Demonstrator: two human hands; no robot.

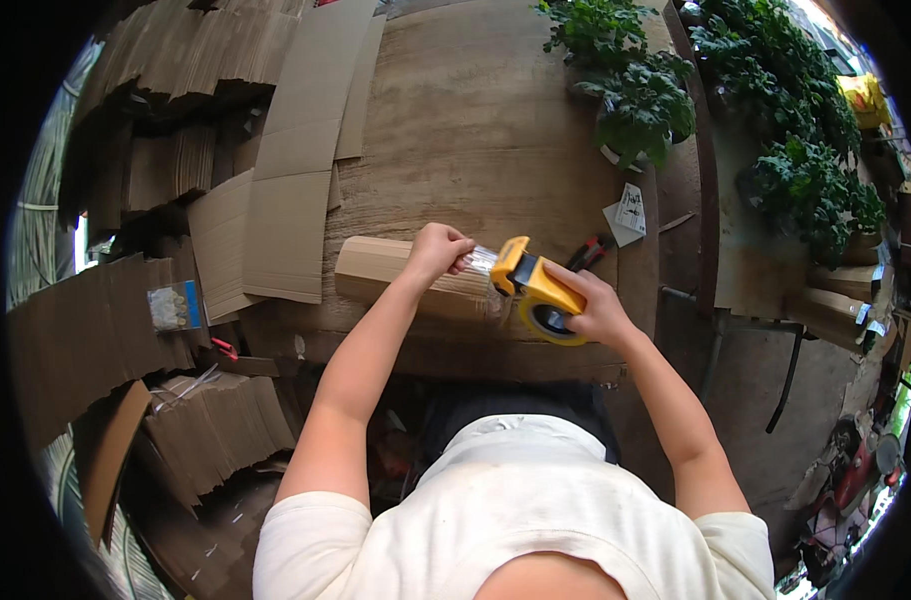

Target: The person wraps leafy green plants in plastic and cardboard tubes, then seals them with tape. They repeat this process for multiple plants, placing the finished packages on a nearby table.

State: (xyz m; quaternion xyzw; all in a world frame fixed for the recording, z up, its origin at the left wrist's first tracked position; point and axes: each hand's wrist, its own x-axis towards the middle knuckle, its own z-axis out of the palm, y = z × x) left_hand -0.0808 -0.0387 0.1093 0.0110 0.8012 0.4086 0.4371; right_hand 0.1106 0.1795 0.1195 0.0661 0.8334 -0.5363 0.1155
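A long corrugated cardboard package [371,262] lies across the wooden table near its front edge. Over it, my left hand [437,252] pinches the loose end of a clear tape strip [483,262]. The strip runs from there to a yellow tape dispenser [547,292], gripped by my right hand [603,308] just past the package's right end. Part of the package is hidden under my left hand and forearm. Just beyond the dispenser lies a red and black tool [589,252], partly covered, whose kind I cannot make out.
Flat cardboard sheets [293,165] lie along the table's left side, beside tall cardboard stacks [220,425]. Potted leafy plants [643,105] stand at the far right, with more plants [810,195] beyond. A printed white card [630,208] rests near the table's right edge.
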